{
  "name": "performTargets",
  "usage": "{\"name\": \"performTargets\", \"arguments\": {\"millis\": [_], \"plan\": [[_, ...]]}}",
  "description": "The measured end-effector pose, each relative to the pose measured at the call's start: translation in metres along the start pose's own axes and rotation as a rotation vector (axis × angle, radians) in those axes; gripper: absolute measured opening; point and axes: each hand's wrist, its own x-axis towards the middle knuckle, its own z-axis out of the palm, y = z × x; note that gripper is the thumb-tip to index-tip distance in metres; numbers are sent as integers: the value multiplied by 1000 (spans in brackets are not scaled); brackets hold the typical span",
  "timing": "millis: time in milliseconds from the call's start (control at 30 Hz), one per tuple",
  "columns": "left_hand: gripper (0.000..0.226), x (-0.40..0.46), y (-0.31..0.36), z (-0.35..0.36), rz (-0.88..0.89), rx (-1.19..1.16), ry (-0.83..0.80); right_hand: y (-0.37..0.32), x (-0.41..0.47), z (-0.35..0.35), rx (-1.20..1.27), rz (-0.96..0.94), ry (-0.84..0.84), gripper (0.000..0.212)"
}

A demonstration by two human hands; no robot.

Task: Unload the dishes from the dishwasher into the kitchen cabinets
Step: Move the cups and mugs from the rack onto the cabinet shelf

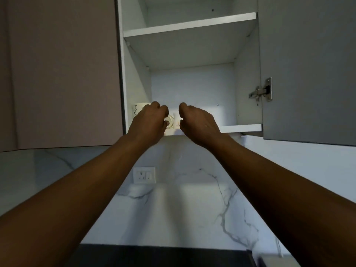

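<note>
Looking up into an open wall cabinet (pixel 134 78), both arms raised toward the bottom shelf (pixel 240 128). Left hand (pixel 148 122) at the left end of that shelf, fingers (pixel 163 110) curled, thumb close against a small white cup (pixel 171 123) lying on its side with the mouth facing out; looks like a pinch on the rim, but the hand hides most of it, so can't say for sure. Right hand (pixel 198 125) just beside it, fingers curled in loosely toward the palm, close to the cup's right side; can't tell whether touching or holding anything, since the back of the hand blocks the view. Another mug (pixel 139 109), white with dark speckled marks, upright in the back left corner of the same shelf, partly behind the left hand. Upper shelf (pixel 189 26) above. Cabinet door (pixel 308 64) swung open on the right, grey, with a metal hinge (pixel 262 91) on its inner edge. Closed door (pixel 61 70) of the neighbouring cabinet on the left, a dull pinkish grey. White marble-look wall (pixel 192 209) with grey veins below the cabinets, a white wall socket (pixel 144 175) on it under the left hand. Dark strip of counter (pixel 163 256) at the very bottom edge, too dim to make out much.
</note>
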Motion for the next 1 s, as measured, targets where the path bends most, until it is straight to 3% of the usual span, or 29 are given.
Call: {"name": "performTargets", "arguments": {"millis": [200, 433, 600, 900, 1000], "plan": [[27, -75, 12, -38, -17, -23, -100, -49, -72, -39, -26, 54, -54, 25], [24, -171, 69, -72, -24, -111, -292, -80, -185, -96, -9, 120, -291, 24], [22, -205, 106, -104, -111, -156, -319, -86, -241, -145, -3, 84, -376, 25], [17, -298, 239, -157, -242, -148, -485, -56, -390, -264, 68, 111, -584, 22], [19, -333, 299, -175, -179, -123, -609, -35, -451, -313, 89, 144, -705, 28]]}}
